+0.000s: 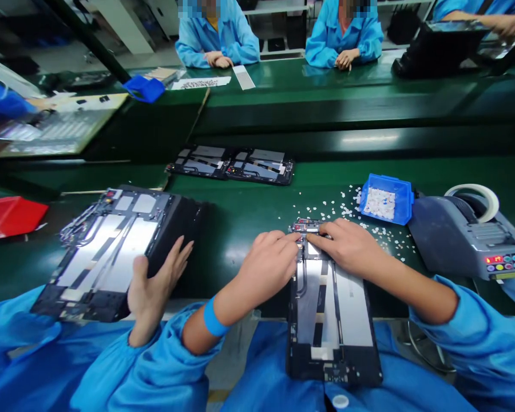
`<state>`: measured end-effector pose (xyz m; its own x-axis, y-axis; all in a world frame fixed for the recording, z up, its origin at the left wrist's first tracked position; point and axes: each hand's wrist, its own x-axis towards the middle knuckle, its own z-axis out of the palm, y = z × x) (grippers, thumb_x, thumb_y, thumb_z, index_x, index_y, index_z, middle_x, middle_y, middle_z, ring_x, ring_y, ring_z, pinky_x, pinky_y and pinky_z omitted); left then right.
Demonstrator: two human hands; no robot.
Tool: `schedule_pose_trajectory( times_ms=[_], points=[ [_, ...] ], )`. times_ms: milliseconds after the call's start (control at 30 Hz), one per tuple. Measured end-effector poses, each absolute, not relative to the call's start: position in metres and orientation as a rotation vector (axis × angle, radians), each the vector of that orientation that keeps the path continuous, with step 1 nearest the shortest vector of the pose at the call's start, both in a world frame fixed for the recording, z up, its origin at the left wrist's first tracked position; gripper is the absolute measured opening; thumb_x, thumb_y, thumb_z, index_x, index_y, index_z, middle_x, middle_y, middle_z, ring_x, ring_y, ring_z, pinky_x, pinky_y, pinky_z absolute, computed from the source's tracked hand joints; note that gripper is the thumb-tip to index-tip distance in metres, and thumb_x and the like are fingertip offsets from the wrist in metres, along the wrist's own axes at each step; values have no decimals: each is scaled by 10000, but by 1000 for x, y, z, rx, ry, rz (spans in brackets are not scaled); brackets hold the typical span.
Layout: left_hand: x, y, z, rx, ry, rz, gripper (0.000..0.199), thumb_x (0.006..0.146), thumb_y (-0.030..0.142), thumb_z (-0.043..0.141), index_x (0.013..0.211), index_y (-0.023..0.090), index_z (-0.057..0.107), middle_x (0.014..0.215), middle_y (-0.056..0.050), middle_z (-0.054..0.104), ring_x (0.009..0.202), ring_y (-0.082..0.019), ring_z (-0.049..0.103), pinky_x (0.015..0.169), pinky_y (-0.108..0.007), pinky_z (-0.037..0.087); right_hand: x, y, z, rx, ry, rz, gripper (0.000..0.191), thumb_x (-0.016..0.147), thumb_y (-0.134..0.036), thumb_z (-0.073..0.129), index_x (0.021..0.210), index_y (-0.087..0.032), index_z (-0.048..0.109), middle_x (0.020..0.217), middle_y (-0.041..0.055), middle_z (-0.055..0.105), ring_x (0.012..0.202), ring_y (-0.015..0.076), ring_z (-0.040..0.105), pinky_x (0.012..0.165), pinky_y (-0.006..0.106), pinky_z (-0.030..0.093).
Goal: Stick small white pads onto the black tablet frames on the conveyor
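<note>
In front of me lies an opened tablet (355, 312) with its silver batteries, cables and boards exposed; its lower end reaches past the table edge over my lap. My left hand (268, 260), with a blue band on the wrist, bends its fingers over the tablet's top left corner. From the other side my right hand (349, 246) presses its fingers together on the same top end, almost touching the left fingertips. Whatever small part sits between the fingertips is too hidden to name. Small white bits (345, 210) are scattered just beyond the hands.
A blue tray (405, 209) of white bits stands beside a grey tape dispenser (455, 229). Two more opened tablets (261, 166) lie farther back. At left, a co-worker's hand (150, 286) is at a stack of tablets (111, 240). People sit across the green table (240, 229).
</note>
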<state>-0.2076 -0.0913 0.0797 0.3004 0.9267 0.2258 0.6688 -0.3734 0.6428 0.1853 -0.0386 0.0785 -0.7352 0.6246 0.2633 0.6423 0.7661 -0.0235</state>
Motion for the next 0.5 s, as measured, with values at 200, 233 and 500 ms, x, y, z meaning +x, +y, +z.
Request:
schedule_pose_trajectory(
  times_ms=[200, 233, 500],
  points=[
    [-281, -103, 62, 1884, 1505, 861, 633, 948, 538, 415, 1567, 426, 341, 1378, -41, 685, 1208, -298, 679, 881, -530, 568, 187, -37, 78, -971, -2748, -112, 348, 1055, -190, 501, 1364, -223, 658, 1066, 103, 664, 873, 219, 476, 705, 340, 338],
    [-271, -99, 68, 1903, 1512, 866, 597, 931, 549, 460, 1515, 442, 405, 1311, -33, 713, 1170, -295, 690, 847, -519, 568, 187, -36, 78, -971, -2750, -102, 337, 1058, -197, 500, 1352, -221, 663, 1062, 103, 660, 875, 219, 473, 706, 339, 336],
    [-90, -33, 107, 2086, 1346, 514, 125, 915, 406, 660, 902, 290, 704, 940, -39, 704, 968, -242, 675, 784, -406, 539, 193, -26, 73, -887, -2770, -32, 318, 1070, -197, 479, 1315, -214, 680, 984, 91, 640, 850, 218, 431, 699, 345, 310]
  ],
)
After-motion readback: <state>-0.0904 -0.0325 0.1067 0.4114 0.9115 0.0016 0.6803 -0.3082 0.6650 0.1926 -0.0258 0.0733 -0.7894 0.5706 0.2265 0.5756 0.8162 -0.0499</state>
